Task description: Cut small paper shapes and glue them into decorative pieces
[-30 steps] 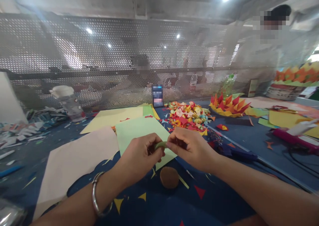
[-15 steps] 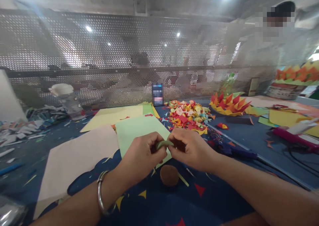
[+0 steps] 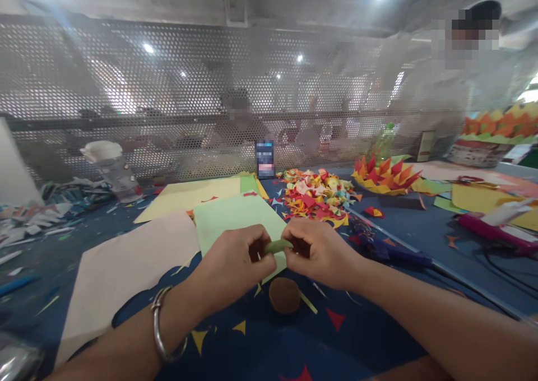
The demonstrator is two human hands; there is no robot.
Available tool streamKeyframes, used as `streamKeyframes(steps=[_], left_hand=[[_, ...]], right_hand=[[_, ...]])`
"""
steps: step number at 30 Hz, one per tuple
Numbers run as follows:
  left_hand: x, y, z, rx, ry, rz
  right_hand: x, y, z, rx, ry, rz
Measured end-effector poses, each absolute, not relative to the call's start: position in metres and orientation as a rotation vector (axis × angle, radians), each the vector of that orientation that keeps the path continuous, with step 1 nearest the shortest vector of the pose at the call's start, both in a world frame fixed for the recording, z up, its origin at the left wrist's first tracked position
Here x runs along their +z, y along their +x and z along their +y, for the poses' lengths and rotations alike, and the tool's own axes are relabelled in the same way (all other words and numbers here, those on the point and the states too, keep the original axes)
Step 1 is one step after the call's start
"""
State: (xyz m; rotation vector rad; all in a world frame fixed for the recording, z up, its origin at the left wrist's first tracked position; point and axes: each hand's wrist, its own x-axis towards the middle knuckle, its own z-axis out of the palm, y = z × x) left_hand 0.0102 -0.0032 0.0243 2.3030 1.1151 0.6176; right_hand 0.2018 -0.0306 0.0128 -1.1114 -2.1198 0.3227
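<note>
A small green folded piece (image 3: 276, 246) is pinched from both ends by my hands, just above the blue table (image 3: 260, 342). My left hand (image 3: 233, 266), with a metal bangle on its wrist, is closed on its left end. Fingers of my right hand (image 3: 321, 252) are curled tight on its right end. Under the hands lies a light green paper sheet (image 3: 235, 218). A round brown disc (image 3: 284, 295) rests on the table just below my hands.
A pink sheet (image 3: 121, 269) and a yellow sheet (image 3: 189, 196) lie to the left. A heap of coloured paper triangles (image 3: 317, 193) and a spiky paper ring (image 3: 386, 178) sit behind. A glue gun (image 3: 390, 252) lies right. A perforated metal screen (image 3: 168, 89) closes the back; people are beyond it.
Both hands stay pinched on the green piece and have shifted slightly; the piece now lies flatter between the fingertips. The view has drifted a little.
</note>
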Motion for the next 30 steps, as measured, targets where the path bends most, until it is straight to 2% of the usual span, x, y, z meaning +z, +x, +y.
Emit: streamKeyframes(steps=[5, 12, 21, 23, 27, 30], left_hand=[[0.026, 0.015, -0.006, 0.699, 2.366, 1.038], [0.029, 0.0, 0.004, 0.619, 2.249, 1.049], [0.039, -0.018, 0.031, 0.993, 1.71, 1.07], [0.042, -0.019, 0.027, 0.842, 1.749, 1.092], [0.043, -0.017, 0.011, 0.235, 1.959, 1.017], [0.04, -0.016, 0.002, 0.009, 2.059, 0.984]], right_hand=[[0.015, 0.203, -0.031, 0.325, -1.145, -2.127], [0.014, 0.21, -0.028, 0.295, -1.096, -2.096], [0.017, 0.221, -0.025, 0.27, -1.168, -1.891], [0.018, 0.222, -0.025, 0.229, -1.177, -1.841], [0.021, 0.229, -0.021, 0.17, -1.188, -1.75], [0.02, 0.232, -0.017, 0.172, -1.182, -1.733]])
